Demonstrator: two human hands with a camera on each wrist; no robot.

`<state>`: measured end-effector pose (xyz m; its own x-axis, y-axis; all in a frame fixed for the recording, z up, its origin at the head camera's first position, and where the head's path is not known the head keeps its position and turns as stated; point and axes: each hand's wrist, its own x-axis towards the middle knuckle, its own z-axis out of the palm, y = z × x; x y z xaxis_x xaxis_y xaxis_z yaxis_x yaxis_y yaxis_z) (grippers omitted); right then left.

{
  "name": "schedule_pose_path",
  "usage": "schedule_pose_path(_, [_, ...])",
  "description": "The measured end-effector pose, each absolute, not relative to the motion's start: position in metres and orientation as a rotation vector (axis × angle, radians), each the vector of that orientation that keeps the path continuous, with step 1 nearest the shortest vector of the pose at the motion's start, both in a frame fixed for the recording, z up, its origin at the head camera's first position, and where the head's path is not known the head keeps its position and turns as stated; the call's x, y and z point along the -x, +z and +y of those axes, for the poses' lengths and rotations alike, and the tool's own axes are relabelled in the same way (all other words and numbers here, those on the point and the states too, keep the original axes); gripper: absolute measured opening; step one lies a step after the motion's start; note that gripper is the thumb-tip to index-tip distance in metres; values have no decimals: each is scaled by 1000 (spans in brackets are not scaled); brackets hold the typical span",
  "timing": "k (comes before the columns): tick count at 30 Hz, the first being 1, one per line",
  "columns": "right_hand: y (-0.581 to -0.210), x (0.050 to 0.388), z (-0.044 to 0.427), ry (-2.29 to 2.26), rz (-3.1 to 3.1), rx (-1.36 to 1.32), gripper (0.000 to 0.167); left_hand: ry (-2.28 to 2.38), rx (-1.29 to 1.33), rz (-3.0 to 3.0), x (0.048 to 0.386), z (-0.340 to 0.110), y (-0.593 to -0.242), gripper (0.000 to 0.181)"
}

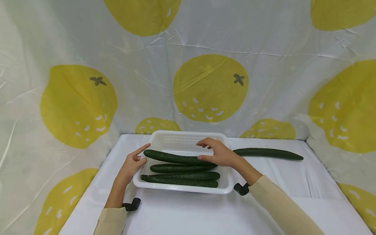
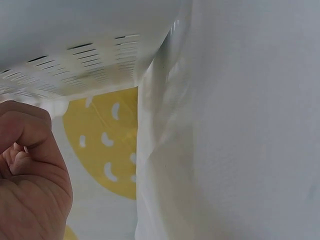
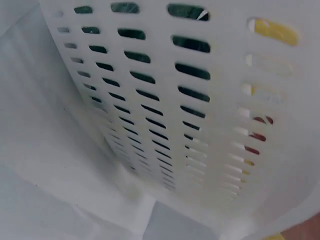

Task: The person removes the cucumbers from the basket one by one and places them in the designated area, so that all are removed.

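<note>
A white slotted basket point(image 1: 188, 188) holds several dark green cucumbers lying side by side. The left hand point(image 1: 129, 166) is at the basket's left rim, index finger extended along it and the other fingers bent; in the left wrist view the hand point(image 2: 32, 170) shows curled fingers beside the basket wall point(image 2: 95, 65). Over the basket's right part, the right hand point(image 1: 218, 153) has its thumb at the rearmost cucumber point(image 1: 176, 158) and its fingers spread above it; whether it touches is unclear. The right wrist view shows mostly the slotted wall point(image 3: 220, 100), with green behind the slots.
One more cucumber point(image 1: 271, 153) lies on the white cloth-covered table point(image 1: 188, 215), right of the basket. A curtain point(image 1: 264, 81) with yellow fruit prints stands behind and at both sides. Black wrist mounts point(image 1: 133, 204) hang near the basket's front corners.
</note>
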<state>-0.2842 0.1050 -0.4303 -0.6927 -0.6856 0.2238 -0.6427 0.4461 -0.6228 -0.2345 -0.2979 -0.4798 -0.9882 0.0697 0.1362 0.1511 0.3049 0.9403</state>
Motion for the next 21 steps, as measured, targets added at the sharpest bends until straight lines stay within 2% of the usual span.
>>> schedule_pose_path(21, [-449, 289, 69, -930, 2561, 1180, 55, -1796, 172, -2498, 235, -298, -479, 68])
